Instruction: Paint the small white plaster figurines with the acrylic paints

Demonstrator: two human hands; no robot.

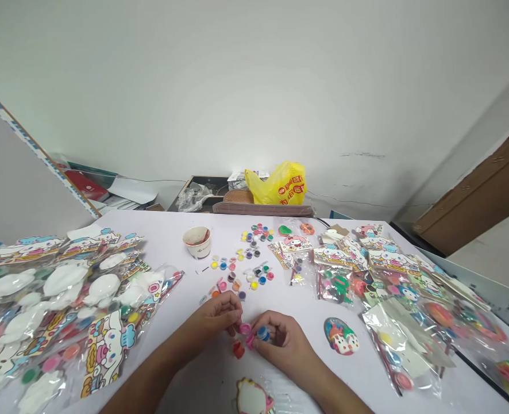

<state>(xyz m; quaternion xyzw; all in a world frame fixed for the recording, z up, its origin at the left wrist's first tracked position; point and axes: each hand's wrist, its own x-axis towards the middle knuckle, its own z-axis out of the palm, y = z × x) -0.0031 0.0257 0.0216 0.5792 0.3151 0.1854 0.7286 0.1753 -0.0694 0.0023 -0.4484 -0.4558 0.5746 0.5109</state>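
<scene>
Both hands meet over the near middle of the table around a small cluster of paint pots (245,329). The pink pot stands uncovered, its pink lid hanging beside it; a blue one and a red one sit close by. My left hand (224,316) is closed, thumb and forefinger pinched at the pink pot's left edge. Curled around the right side, my right hand (282,339) grips the cluster between thumb and fingers near the pink lid and the blue pot. Below the hands lies a partly painted plaster figure (253,398), cut off by the bottom edge.
More paint pots (254,284) lie beyond the hands. A paper cup (197,241) holds a brush. Bagged white plaster kits (103,287) cover the left side, bagged painted pieces (403,322) the right. A painted plaque (341,336) lies right of my hand; a yellow bag (282,184) is behind.
</scene>
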